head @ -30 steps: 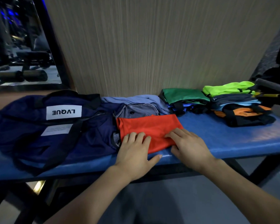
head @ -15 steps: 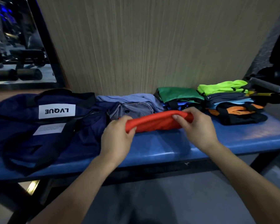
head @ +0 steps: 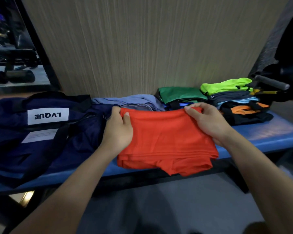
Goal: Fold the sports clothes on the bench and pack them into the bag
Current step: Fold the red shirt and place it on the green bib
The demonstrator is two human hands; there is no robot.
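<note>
Hands, left (head: pixel 119 130) and right (head: pixel 208 122), pinch soft folded red garment (head: pixel 166 141) above padded bench (head: pixel 264 134)

One blue bench (head: pixel 269 132) bearing one navy bag (head: pixel 46 132) with two white labels. Two hands — left hand (head: pixel 118 130), right hand (head: pixel 208 122) — on one red garment (head: pixel 166 141). One lilac garment (head: pixel 135 100), one green garment (head: pixel 179 94), and one mixed stack (head: pixel 240 102) — its count cannot be told.
</note>
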